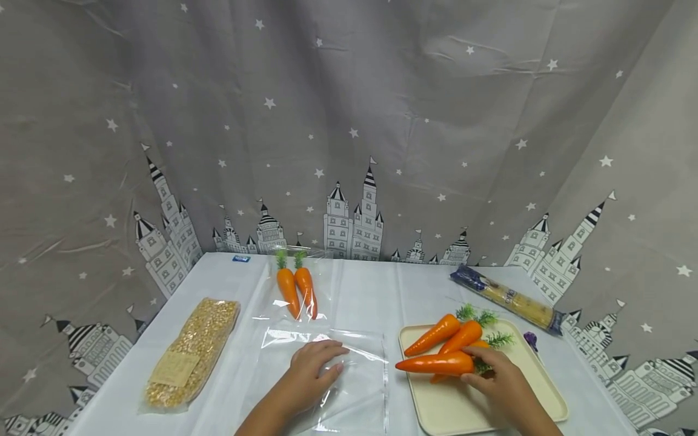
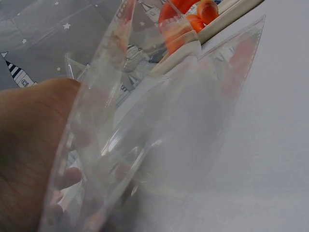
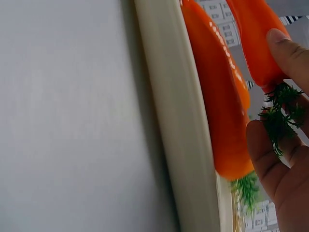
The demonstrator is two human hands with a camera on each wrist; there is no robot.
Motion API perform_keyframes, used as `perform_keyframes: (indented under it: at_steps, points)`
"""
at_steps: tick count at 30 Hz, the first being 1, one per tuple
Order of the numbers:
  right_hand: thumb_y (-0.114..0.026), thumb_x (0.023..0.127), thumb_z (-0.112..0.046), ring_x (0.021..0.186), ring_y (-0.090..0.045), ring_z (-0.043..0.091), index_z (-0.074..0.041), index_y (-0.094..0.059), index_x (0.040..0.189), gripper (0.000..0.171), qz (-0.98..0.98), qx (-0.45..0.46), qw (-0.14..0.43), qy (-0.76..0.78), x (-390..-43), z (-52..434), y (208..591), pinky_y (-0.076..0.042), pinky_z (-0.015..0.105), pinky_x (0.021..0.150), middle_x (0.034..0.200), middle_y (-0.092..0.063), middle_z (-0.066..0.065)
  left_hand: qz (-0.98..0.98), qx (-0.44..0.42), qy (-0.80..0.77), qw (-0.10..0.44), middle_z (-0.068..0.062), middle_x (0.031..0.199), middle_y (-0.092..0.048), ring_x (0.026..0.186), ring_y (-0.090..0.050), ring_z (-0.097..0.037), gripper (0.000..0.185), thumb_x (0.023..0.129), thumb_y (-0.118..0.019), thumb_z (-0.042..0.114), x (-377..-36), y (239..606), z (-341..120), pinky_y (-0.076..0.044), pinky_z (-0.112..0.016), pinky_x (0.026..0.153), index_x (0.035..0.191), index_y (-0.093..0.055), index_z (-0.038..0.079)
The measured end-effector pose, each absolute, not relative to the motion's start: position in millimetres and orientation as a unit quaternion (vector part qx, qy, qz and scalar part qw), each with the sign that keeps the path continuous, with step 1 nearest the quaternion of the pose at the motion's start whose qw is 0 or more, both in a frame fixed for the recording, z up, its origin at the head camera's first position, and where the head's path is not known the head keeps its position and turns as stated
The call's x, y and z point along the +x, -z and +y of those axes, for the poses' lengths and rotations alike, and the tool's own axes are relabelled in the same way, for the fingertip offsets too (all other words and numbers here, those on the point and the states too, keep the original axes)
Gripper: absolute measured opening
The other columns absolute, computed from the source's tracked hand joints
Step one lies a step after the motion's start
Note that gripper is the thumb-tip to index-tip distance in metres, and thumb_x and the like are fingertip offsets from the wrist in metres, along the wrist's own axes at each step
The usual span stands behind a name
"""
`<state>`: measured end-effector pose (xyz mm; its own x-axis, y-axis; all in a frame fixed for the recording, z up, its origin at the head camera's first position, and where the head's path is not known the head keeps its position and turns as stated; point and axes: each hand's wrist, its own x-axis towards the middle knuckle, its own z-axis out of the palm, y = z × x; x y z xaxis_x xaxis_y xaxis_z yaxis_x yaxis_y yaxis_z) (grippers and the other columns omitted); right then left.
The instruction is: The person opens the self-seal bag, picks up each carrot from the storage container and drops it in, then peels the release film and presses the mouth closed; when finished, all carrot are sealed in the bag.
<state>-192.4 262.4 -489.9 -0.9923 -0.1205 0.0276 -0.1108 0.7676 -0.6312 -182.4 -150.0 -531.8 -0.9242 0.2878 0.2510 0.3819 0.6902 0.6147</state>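
My left hand [image 1: 319, 363] lies with fairly straight fingers on a clear plastic bag [image 1: 349, 387] flat on the white table. In the left wrist view the bag's film [image 2: 159, 135] bulges up in front of the palm [image 2: 29, 145]. My right hand [image 1: 491, 375] grips an orange toy carrot [image 1: 436, 364] near its green top, low over a cream tray [image 1: 436, 412]. Two more carrots [image 1: 433, 334] lie on the tray behind it. The right wrist view shows a fingertip [image 3: 280, 43] and thumb pinching the carrot [image 3: 253, 43] beside another carrot [image 3: 217, 111] along the tray rim [image 3: 174, 121].
A second clear bag with two carrots [image 1: 297, 290] lies beyond the left hand. A bag of corn kernels [image 1: 191, 351] sits at the left, a spaghetti packet [image 1: 507, 298] at the back right, a small purple item [image 1: 531, 340] beside the tray. A star-patterned curtain surrounds the table.
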Motion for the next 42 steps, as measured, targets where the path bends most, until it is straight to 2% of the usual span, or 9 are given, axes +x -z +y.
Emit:
perform_keyframes:
  at_steps: [4, 8, 12, 15, 20, 26, 33, 40, 42]
  points:
    - [-0.088, 0.083, -0.03, 0.102, -0.064, 0.015, -0.02, -0.073, 0.129, 0.049, 0.935, -0.077, -0.013, 0.346, -192.8, 252.1, 490.7, -0.057, 0.024, 0.08, 0.128, -0.07, 0.007, -0.916, -0.183, 0.351, 0.065, 0.005, 0.136, -0.066, 0.129, -0.056, -0.027, 0.027, 0.102, -0.066, 0.033, -182.6, 532.1, -149.7, -0.038, -0.062, 0.108, 0.128, -0.072, 0.027]
    - [-0.089, 0.082, -0.026, 0.097, -0.063, 0.011, -0.021, -0.074, 0.127, 0.047, 0.932, -0.085, -0.025, 0.35, -193.3, 242.8, 490.0, -0.056, 0.023, 0.079, 0.124, -0.072, 0.003, -0.917, -0.178, 0.353, 0.056, 0.006, 0.137, -0.066, 0.131, -0.055, -0.027, 0.027, 0.102, -0.066, 0.033, -183.1, 532.3, -149.0, -0.036, -0.062, 0.11, 0.128, -0.072, 0.029]
    - [-0.089, 0.082, -0.027, 0.107, -0.065, 0.016, -0.022, -0.074, 0.126, 0.047, 0.934, -0.1, -0.028, 0.343, -194.9, 233.9, 489.9, -0.057, 0.026, 0.085, 0.126, -0.073, 0.002, -0.918, -0.177, 0.35, 0.054, 0.006, 0.137, -0.066, 0.13, -0.056, -0.026, 0.027, 0.102, -0.066, 0.033, -184.0, 532.8, -149.3, -0.037, -0.062, 0.109, 0.128, -0.072, 0.029]
    - [-0.089, 0.082, -0.026, 0.116, -0.066, 0.021, -0.022, -0.074, 0.126, 0.046, 0.935, -0.115, -0.033, 0.335, -196.4, 227.0, 490.6, -0.057, 0.036, 0.095, 0.128, -0.073, 0.001, -0.918, -0.179, 0.349, 0.057, 0.006, 0.136, -0.066, 0.13, -0.056, -0.026, 0.027, 0.102, -0.066, 0.032, -183.8, 533.3, -149.3, -0.038, -0.062, 0.109, 0.128, -0.072, 0.029]
    - [-0.09, 0.081, -0.029, 0.118, -0.065, 0.021, -0.025, -0.075, 0.125, 0.046, 0.937, -0.126, -0.036, 0.325, -198.0, 215.2, 491.0, -0.055, 0.046, 0.101, 0.127, -0.073, -0.003, -0.918, -0.181, 0.347, 0.061, 0.006, 0.136, -0.066, 0.13, -0.056, -0.027, 0.027, 0.102, -0.066, 0.031, -182.6, 532.4, -149.2, -0.037, -0.061, 0.109, 0.128, -0.072, 0.028]
    - [-0.09, 0.08, -0.029, 0.119, -0.063, 0.018, -0.029, -0.075, 0.125, 0.047, 0.936, -0.128, -0.028, 0.325, -199.6, 202.5, 493.1, -0.054, 0.045, 0.103, 0.126, -0.073, -0.008, -0.917, -0.186, 0.349, 0.054, 0.007, 0.138, -0.066, 0.132, -0.055, -0.027, 0.028, 0.103, -0.065, 0.033, -183.0, 531.4, -149.0, -0.036, -0.063, 0.111, 0.13, -0.071, 0.029]
    - [-0.09, 0.082, -0.025, 0.101, -0.058, 0.011, -0.03, -0.075, 0.123, 0.044, 0.933, -0.17, -0.03, 0.316, -201.7, 188.5, 495.8, -0.054, 0.03, 0.087, 0.121, -0.072, -0.01, -0.918, -0.188, 0.346, 0.049, 0.006, 0.138, -0.065, 0.133, -0.055, -0.028, 0.029, 0.103, -0.065, 0.033, -182.0, 530.6, -147.8, -0.036, -0.062, 0.111, 0.131, -0.071, 0.029]
    - [-0.091, 0.081, -0.028, 0.115, -0.063, 0.017, -0.028, -0.076, 0.122, 0.044, 0.931, -0.187, -0.04, 0.311, -200.6, 173.8, 500.3, -0.054, 0.042, 0.101, 0.122, -0.073, -0.01, -0.918, -0.192, 0.344, 0.041, 0.006, 0.138, -0.065, 0.134, -0.055, -0.028, 0.03, 0.103, -0.064, 0.035, -182.6, 530.1, -148.1, -0.036, -0.063, 0.111, 0.132, -0.07, 0.03]
    - [-0.091, 0.081, -0.027, 0.114, -0.064, 0.017, -0.026, -0.076, 0.122, 0.044, 0.929, -0.192, -0.041, 0.314, -200.8, 170.1, 501.7, -0.055, 0.04, 0.1, 0.122, -0.073, -0.009, -0.918, -0.192, 0.345, 0.04, 0.006, 0.138, -0.065, 0.134, -0.055, -0.028, 0.03, 0.103, -0.064, 0.035, -182.7, 530.2, -148.3, -0.035, -0.063, 0.111, 0.132, -0.07, 0.031]
